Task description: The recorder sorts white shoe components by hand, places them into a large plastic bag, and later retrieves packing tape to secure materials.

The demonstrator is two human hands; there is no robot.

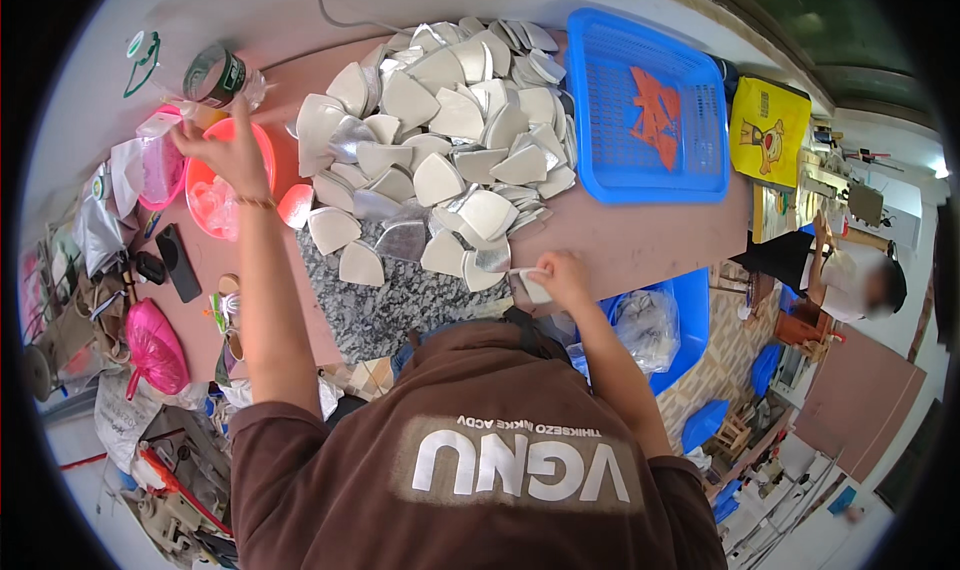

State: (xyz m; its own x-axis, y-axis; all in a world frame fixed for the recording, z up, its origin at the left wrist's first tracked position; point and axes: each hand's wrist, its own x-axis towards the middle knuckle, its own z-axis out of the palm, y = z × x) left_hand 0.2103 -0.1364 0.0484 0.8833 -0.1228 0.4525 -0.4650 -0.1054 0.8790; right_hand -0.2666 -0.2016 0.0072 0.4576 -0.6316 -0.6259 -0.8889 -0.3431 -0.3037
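Note:
My left hand (228, 156) is raised over a red-orange plastic basin (266, 146), its fingers spread with nothing visible between them. Inside the basin lies some pinkish translucent material. My right hand (564, 279) pinches a pale, curved triangular pad (535, 286) close to the table's front edge. A large heap of similar pads (460, 115) covers the middle of the table; some show a shiny silver face, others a matte off-white one. The nearest pads lie partly on a speckled granite slab (350, 305) in front of me.
A blue plastic basket (650, 192) holding a red-orange piece stands right of the heap, with a yellow bag (765, 130) beyond it. On the left are a clear bottle (215, 76), a phone (178, 263) and a pink bag (156, 346). A blue bin (692, 322) sits below; another person (850, 280) is far right.

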